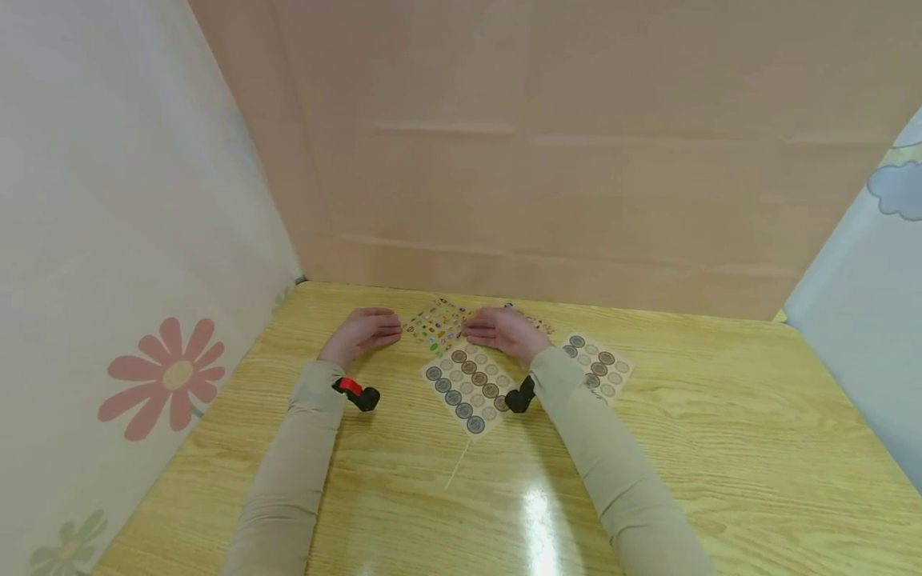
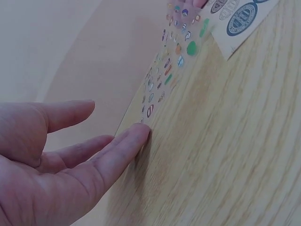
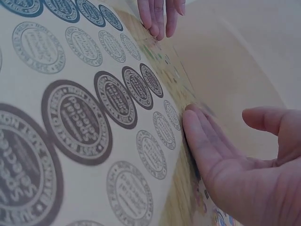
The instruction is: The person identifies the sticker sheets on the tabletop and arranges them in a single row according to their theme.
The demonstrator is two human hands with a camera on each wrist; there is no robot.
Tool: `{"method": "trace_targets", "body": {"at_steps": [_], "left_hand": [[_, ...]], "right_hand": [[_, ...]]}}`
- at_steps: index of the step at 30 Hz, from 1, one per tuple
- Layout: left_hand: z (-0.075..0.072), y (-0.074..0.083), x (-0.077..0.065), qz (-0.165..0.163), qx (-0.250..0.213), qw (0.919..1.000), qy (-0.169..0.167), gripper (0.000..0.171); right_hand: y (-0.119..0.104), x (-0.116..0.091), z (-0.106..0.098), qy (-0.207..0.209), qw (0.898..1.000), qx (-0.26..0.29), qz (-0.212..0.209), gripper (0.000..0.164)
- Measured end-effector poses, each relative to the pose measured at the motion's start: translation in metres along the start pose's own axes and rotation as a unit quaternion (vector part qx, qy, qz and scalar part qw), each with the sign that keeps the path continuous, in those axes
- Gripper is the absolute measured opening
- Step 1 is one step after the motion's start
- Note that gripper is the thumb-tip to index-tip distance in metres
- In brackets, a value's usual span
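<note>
Clear plastic makes up the sticker sheet (image 1: 434, 326), dotted with small colourful shapes and lying on the table between the two hands, near its far edge. At nine o'clock from it is the left hand (image 1: 366, 330), fingers straight, thumb spread wide from them, fingertips at the sheet's corner. At three o'clock is the right hand (image 1: 504, 331), fingers also straight and thumb apart, its tips at the opposite end; how firmly either hand presses, I cannot tell. Past the right hand, a second clear sheet (image 1: 542, 325) shows in part. At five o'clock lies a label sheet (image 1: 468, 387) with rows of dark and pale round seals; another label sheet (image 1: 608, 370) sits between three and four, partly under the right sleeve (image 1: 612, 456). The wood-grain table (image 1: 735, 424) meets a brown backdrop (image 1: 576, 176) at twelve o'clock.
</note>
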State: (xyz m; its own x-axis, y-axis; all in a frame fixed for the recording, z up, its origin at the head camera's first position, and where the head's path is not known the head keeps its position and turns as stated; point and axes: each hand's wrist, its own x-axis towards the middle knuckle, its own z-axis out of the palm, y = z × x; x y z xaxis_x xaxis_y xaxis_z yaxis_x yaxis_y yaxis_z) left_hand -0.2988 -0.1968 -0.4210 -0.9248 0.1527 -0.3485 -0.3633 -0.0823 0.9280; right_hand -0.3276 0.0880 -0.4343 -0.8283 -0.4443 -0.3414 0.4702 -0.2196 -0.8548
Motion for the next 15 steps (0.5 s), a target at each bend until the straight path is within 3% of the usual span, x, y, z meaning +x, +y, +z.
{"method": "trace_targets", "body": {"at_steps": [7,15], "left_hand": [[0.0038,0.0001,-0.0019,0.004,-0.003,0.9998,-0.017,0.054],[0.0083,0.0021,0.002,-0.002,0.01,0.9999,-0.006,0.053]], "right_hand": [[0.0035,-0.0007,0.0048,0.032,0.999,-0.018,0.012,0.04],[0.0005,-0.002,0.002,0.04,0.999,-0.002,0.013,0.044]]}}
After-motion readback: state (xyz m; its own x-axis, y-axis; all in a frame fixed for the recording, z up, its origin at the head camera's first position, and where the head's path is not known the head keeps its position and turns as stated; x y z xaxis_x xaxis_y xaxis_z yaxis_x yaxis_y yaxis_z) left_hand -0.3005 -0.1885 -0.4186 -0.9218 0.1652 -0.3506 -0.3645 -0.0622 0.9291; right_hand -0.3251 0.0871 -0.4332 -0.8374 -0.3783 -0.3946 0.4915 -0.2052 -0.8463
